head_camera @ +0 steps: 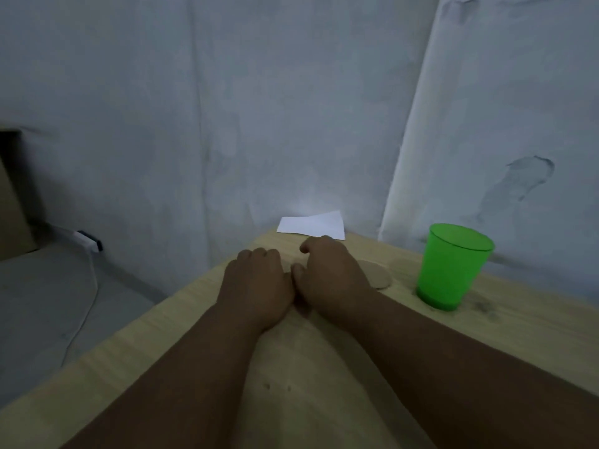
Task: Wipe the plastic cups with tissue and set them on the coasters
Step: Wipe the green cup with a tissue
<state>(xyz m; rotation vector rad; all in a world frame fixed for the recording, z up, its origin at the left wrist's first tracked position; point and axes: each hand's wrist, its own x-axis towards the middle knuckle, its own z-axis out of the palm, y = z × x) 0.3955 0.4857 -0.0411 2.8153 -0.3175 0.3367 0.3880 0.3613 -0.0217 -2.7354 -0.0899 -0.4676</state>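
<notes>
resting loosely curled, empty, left hand [256, 283] and right hand [330, 280] lie near a tapered green plastic cup [450, 267].

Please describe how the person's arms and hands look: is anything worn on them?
The left forearm and right forearm are bare, no sleeve in view. The left hand and right hand wear no glove; no watch, ring or bracelet shows.

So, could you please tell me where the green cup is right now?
In the head view, the cup stands on the right side of the table, near the wall, just right of the coaster partly hidden by the right hand.
</notes>
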